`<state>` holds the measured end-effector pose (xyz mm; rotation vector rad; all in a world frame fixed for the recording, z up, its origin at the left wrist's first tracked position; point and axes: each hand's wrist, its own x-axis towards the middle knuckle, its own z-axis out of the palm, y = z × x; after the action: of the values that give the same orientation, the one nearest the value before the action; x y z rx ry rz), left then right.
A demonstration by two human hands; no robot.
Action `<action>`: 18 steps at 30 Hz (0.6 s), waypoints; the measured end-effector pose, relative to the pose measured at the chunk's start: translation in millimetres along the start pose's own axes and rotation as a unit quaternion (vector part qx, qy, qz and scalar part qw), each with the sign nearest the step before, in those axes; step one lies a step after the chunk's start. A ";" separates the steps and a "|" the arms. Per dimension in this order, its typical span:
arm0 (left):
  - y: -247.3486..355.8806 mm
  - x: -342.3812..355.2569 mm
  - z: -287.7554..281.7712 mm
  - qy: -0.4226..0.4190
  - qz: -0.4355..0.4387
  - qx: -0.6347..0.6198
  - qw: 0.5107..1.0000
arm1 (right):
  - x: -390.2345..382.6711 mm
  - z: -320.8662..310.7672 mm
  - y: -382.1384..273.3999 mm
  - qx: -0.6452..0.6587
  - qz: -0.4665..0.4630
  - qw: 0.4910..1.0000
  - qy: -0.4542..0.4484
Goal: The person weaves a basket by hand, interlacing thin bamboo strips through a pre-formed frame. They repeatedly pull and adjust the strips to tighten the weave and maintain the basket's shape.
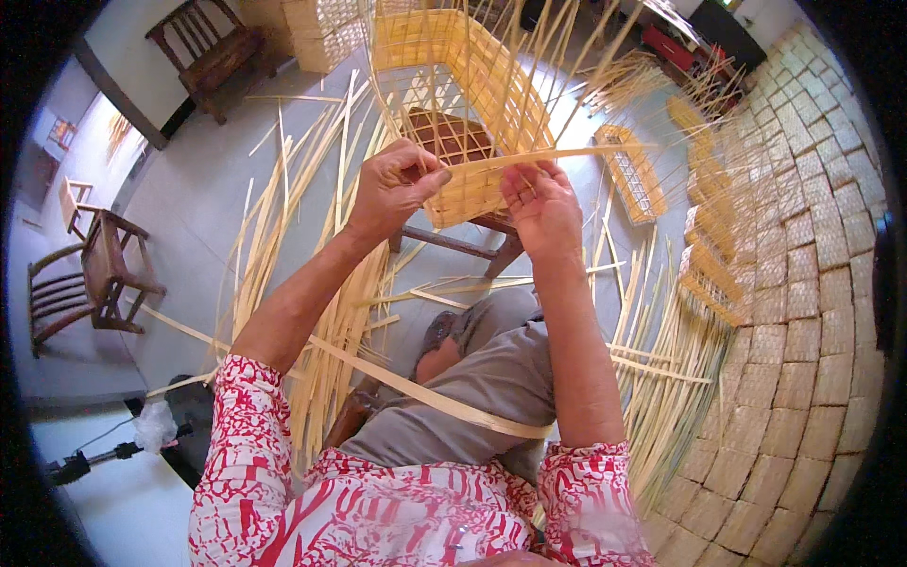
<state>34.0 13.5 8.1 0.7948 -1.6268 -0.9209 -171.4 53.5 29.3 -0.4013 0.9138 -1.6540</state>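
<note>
A half-woven bamboo basket with an open lattice base rests on a dark wooden stool in front of me, its upright stakes fanning outward. A flat pale bamboo strip runs along the near wall's upper edge, its free end sticking out to the right. My left hand pinches this strip at the basket's near left corner between thumb and forefinger. At the right end of the near wall, my right hand has its fingers curled up against the strip; some fingertips are hidden.
Another long strip lies across my lap. Loose strips cover the floor on both sides. Several yellow woven baskets line the right, beside a tall wall of stacked woven pieces. Wooden chairs stand at left.
</note>
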 end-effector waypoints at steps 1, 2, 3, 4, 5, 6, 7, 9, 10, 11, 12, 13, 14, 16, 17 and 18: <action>-2.2 -0.7 0.9 -0.004 -0.002 0.001 1.000 | -1.3 1.8 -5.1 0.056 -0.002 0.998 0.025; -5.3 -0.5 2.4 -0.008 -0.003 0.002 1.000 | 0.2 -0.6 -8.0 0.067 0.001 0.998 0.009; -7.6 -0.4 4.5 -0.013 -0.005 0.002 1.000 | 8.4 -11.7 -7.9 0.102 0.033 0.992 -0.062; -5.4 -0.3 6.7 -0.004 0.004 0.000 1.000 | 14.5 -16.9 -8.9 0.138 0.065 0.979 -0.132; -0.8 0.0 9.9 0.003 0.012 -0.004 1.000 | 19.6 -22.7 -10.5 0.172 0.096 0.960 -0.200; 1.5 1.0 14.0 0.011 0.021 -0.008 1.000 | 21.5 -29.9 -9.1 0.106 0.067 0.977 -0.172; -2.6 -1.9 9.2 0.011 0.021 -0.012 1.000 | 12.5 -11.0 -7.8 0.030 0.038 0.983 -0.176; -9.1 -4.3 3.7 0.007 0.025 -0.025 0.999 | -5.2 25.6 -14.8 -0.122 -0.030 0.976 -0.180; -7.3 -3.4 4.7 0.004 0.028 -0.014 1.000 | -6.5 29.1 -15.5 -0.179 -0.049 0.962 -0.200; -6.2 -3.2 5.8 0.002 0.019 -0.014 1.000 | -10.2 32.5 -14.4 -0.201 -0.075 0.952 -0.219; -5.7 -3.5 6.8 -0.001 0.011 -0.014 1.000 | -16.4 35.5 -12.6 -0.222 -0.100 0.941 -0.237; -4.4 -2.8 6.3 -0.003 0.005 -0.012 1.000 | -21.7 39.0 -13.9 -0.241 -0.126 0.927 -0.257; -4.8 -2.6 5.7 -0.003 0.015 -0.013 1.000 | -23.2 38.9 -16.5 -0.288 -0.146 0.910 -0.262; -7.7 -2.2 5.3 -0.003 0.036 -0.014 0.999 | -20.7 31.3 -15.5 -0.315 -0.177 0.902 -0.235; -9.9 -1.7 6.5 -0.001 0.032 -0.026 0.999 | -20.6 28.4 -17.0 -0.329 -0.192 0.898 -0.221; -12.6 -1.4 8.1 0.000 0.029 -0.037 0.999 | -24.4 23.1 -22.8 -0.354 -0.150 0.910 -0.157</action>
<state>27.1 10.1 -4.8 0.6931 -1.5972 -0.9347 -163.7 69.3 65.9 -1.3209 1.2283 -1.4121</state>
